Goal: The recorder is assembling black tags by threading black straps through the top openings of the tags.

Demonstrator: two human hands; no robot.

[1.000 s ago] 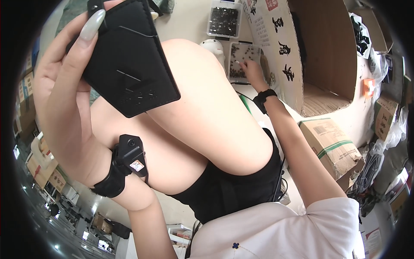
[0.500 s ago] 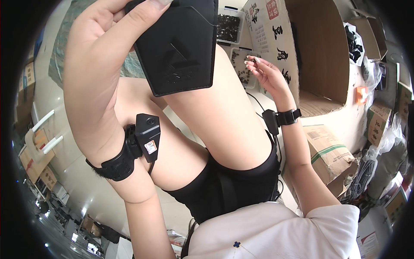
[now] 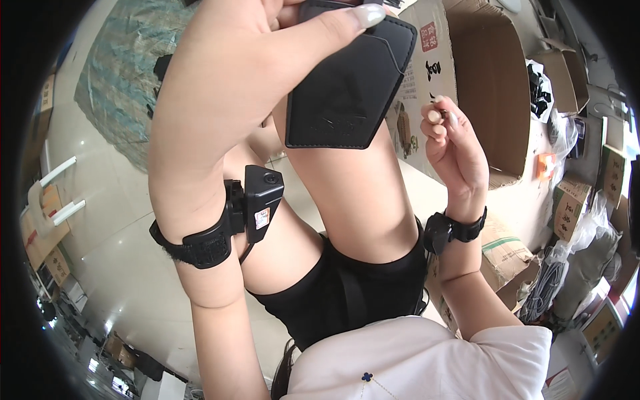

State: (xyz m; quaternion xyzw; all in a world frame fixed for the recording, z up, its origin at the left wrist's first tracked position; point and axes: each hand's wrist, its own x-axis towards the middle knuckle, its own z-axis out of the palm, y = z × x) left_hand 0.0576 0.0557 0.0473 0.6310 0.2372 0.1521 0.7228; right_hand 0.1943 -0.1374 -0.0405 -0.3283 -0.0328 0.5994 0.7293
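Observation:
At the top of the view my left hand (image 3: 260, 60) is closed, its thumb pressed over a black stitched leather-like piece (image 3: 350, 87). This piece is flat and tapered, with a faint embossed mark and a thin loose thread across it. It hangs over my bare thighs. To its right, my raised right hand (image 3: 461, 150) has its fingers drawn together in a pinch. Between those fingertips shows a small dark piece (image 3: 445, 114), too small to name. Each forearm wears a black strap with a device on it.
An open cardboard box (image 3: 490, 87) stands beyond my right hand. Nearer lies another carton (image 3: 503, 257), with coiled grey cable (image 3: 550, 287) beside it. A white bag holding black things (image 3: 539, 93) is farther right. A blue-green sheet (image 3: 120, 80) covers something at upper left.
My left hand has moved right with the black piece, which is now tilted. My right hand has drawn back toward me and right, away from the clear tubs of small parts.

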